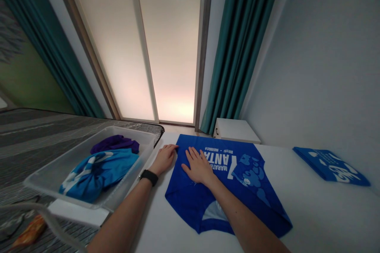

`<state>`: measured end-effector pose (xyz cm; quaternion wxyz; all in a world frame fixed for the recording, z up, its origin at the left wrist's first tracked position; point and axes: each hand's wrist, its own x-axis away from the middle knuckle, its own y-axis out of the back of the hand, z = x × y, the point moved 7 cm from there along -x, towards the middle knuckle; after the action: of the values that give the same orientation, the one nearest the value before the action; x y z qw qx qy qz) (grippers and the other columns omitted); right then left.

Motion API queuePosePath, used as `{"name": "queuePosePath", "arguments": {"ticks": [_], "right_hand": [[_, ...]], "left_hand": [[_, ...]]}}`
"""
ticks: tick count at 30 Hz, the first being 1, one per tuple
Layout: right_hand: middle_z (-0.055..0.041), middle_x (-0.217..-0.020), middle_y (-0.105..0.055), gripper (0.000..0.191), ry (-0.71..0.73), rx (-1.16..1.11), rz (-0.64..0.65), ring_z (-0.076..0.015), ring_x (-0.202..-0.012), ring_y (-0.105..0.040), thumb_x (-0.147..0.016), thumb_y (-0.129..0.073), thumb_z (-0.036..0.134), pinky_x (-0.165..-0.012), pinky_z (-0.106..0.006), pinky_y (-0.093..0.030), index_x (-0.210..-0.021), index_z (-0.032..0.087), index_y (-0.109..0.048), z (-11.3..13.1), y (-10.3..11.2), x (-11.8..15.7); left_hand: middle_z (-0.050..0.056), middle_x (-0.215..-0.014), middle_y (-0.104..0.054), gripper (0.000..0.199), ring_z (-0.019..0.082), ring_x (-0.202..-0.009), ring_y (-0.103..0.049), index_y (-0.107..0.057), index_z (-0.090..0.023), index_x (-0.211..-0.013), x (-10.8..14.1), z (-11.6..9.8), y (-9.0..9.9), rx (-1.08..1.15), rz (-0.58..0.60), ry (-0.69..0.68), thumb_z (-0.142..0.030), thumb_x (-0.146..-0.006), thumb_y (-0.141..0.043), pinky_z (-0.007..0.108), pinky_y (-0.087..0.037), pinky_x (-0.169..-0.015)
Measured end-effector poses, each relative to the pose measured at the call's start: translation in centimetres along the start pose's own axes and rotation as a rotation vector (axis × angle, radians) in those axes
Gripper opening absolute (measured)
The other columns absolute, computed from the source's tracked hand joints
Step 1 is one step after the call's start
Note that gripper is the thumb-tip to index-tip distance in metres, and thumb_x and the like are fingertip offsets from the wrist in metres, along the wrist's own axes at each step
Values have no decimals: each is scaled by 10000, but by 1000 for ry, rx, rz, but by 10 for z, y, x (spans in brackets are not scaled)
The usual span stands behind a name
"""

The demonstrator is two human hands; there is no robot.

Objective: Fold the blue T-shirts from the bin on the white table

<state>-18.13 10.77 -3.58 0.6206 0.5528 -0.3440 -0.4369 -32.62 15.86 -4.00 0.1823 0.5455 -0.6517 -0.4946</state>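
Note:
A blue T-shirt [184, 189] with white printing lies spread on the white table, its neck opening toward me and its lettering upside down. My right hand [198, 166] rests flat on the upper left part of the shirt, fingers spread. At the shirt's left edge, my left hand [164, 160] lies on the table with fingers stretched out and their tips touching the fabric. A dark watch [150, 177] is on my left wrist. My right forearm hides part of the shirt's neck and middle.
Left of the table stands a clear plastic bin [38, 184] holding a bright blue garment [97, 170] and a purple one [115, 143]. A folded blue garment [331, 166] lies at the table's right. Beyond the far edge are a white cabinet [237, 129] and a teal curtain [234, 55].

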Motion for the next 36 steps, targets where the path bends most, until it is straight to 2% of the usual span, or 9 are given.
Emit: {"name": "queuePosePath", "arguments": {"ticks": [7, 12, 16, 19, 28, 36], "right_hand": [[-113, -1589, -193, 705, -3, -7, 7, -228, -1478, -110, -962, -264, 553, -1187, -473, -38, -1515, 115, -275, -1, 0, 0], [-111, -1588, -200, 701, -2, -21, 8, -222, -1477, -113, -961, -269, 551, -1188, -473, -39, -1514, 120, -279, -1, 2, 0], [-116, -1586, -205, 700, -3, -38, 11, -225, -1476, -121, -964, -257, 554, -1188, -472, -40, -1507, 115, -297, 0, 5, 1], [-119, -1586, -201, 704, -3, -48, 13, -227, -1476, -119, -965, -251, 556, -1188, -469, -40, -1507, 109, -294, 0, 6, 1], [-110, -1587, -204, 678, -1, -46, 22, -218, -1477, -115, -967, -279, 525, -1189, -463, -27, -1509, 119, -291, 0, 7, 2], [-109, -1594, -179, 701, 3, -60, 48, -215, -1480, -94, -964, -254, 546, -1189, -464, -28, -1512, 109, -277, -1, 8, 2]], "left_hand": [[73, -1154, -622, 323, 263, -1121, -521, -685, -232, -1063, -19, 2, 4, -69, 27, 142, -195, -837, -457, 428, -390, -959], [55, -1138, -615, 249, 262, -1120, -508, -700, -231, -862, -36, 8, 5, -73, 73, 178, -226, -827, -454, 425, -383, -962], [10, -1188, -606, 278, 241, -1146, -506, -712, -278, -864, -43, 10, 2, -62, 123, 155, -266, -848, -434, 411, -388, -971], [17, -1199, -599, 252, 243, -1156, -499, -699, -256, -840, -44, 9, 0, -75, 125, 130, -297, -853, -451, 415, -377, -987], [74, -1157, -580, 238, 262, -1099, -498, -621, -213, -884, -36, 3, -1, -162, 35, 39, -355, -922, -433, 424, -360, -961], [85, -1063, -599, 179, 257, -1022, -517, -591, -200, -933, -32, 3, 2, -192, -31, 36, -298, -933, -441, 402, -378, -900]]}}
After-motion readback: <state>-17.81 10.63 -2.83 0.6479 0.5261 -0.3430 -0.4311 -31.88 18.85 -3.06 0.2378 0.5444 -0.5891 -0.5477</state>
